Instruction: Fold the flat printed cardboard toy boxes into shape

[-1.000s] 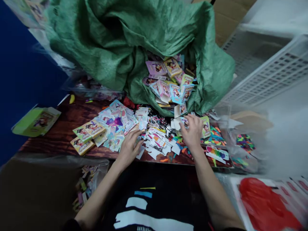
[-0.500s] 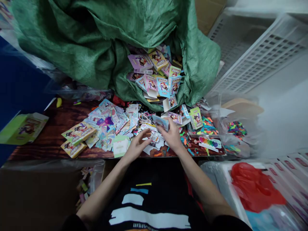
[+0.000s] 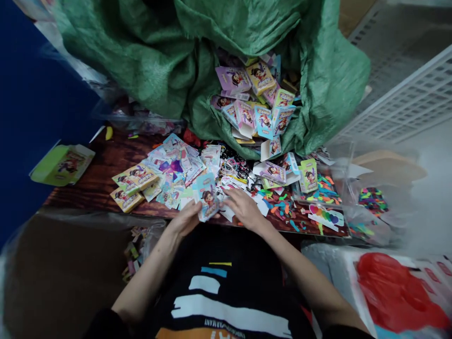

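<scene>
My left hand (image 3: 186,218) is closed around the lower left side of a small light-blue carton (image 3: 206,197) with a cartoon figure on its front. The carton is held tilted over the table's front edge, its top flap raised. Just to its right is my right hand (image 3: 243,209), its fingers apart and pointing at the carton's side; whether a fingertip touches it I cannot tell. Beneath and beyond the hands lie white cut-out cards (image 3: 235,184), a heap of pastel cards (image 3: 176,162) and a bundle of pale elastic bands (image 3: 229,166).
A green woven sack (image 3: 176,75) spills many small cartons (image 3: 263,120) at the back. Yellow cartons (image 3: 136,179) are stacked at left, near an open green carton (image 3: 65,165). Colourful balloons (image 3: 323,188) fill a clear tray at right. A red plastic bag (image 3: 395,287) lies lower right.
The light-blue carton has passed from my right hand to my left and moved left and nearer my body. My right hand has let go. The whole view has shifted.
</scene>
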The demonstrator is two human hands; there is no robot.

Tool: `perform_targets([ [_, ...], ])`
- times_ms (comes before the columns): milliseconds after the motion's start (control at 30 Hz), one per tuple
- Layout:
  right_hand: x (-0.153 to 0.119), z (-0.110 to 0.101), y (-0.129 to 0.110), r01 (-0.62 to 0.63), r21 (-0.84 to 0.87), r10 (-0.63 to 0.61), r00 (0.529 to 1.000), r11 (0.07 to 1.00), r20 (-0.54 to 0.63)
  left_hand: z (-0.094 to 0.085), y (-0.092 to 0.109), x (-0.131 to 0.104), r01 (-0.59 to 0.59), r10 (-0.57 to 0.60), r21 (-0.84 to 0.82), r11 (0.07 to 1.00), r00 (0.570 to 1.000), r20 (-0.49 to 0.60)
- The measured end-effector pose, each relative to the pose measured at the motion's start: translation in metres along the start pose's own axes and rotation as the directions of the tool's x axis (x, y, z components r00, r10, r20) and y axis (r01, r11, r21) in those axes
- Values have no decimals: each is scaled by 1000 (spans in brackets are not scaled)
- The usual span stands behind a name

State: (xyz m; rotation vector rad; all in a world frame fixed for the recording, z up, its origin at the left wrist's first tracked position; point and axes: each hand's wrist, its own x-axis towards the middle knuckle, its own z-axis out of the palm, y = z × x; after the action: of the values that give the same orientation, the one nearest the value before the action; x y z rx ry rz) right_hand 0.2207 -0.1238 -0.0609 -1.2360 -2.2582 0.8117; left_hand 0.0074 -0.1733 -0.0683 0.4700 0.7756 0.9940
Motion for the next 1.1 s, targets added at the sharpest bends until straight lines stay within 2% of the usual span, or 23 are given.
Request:
perform_targets([
  [67,5,-8,11,-109,35,111,993,993,-45,-14,12,-5,-89,99,94,992,989,-110],
  [133,10,-15,20,-208,5,208,974,978,-93,-25,19,-8,-147,188,194,970,958,-217],
  [200,13,-18,24,-236,-49,232,969,970,-83,-30,20,-10,-164,245,287,944,929,-278],
  [267,14,-14,23,-217,-91,215,976,972,-26,-33,13,-10,-159,279,370,915,913,-297],
  [333,13,-5,19,-193,-148,196,981,970,4,-33,4,-8,-148,291,423,894,909,-299],
  [433,12,9,17,-179,-287,181,983,941,-21,-35,-6,-2,-165,309,431,887,906,-288],
  [600,19,14,24,-199,-406,192,980,892,-58,-35,-5,12,-202,303,347,916,915,-266],
  [767,14,7,33,-188,-318,133,973,929,-189,-36,-3,13,-216,302,292,932,908,-290],
  [900,8,-1,36,-197,-224,124,945,954,-303,-36,-3,4,-230,298,253,940,914,-276],
  [1000,11,-8,29,-160,-137,106,934,978,-340,-31,0,-3,-198,241,225,954,953,-185],
  [1100,19,-8,13,-82,-41,66,952,996,-299,-24,4,-10,-147,174,240,960,980,-97],
])
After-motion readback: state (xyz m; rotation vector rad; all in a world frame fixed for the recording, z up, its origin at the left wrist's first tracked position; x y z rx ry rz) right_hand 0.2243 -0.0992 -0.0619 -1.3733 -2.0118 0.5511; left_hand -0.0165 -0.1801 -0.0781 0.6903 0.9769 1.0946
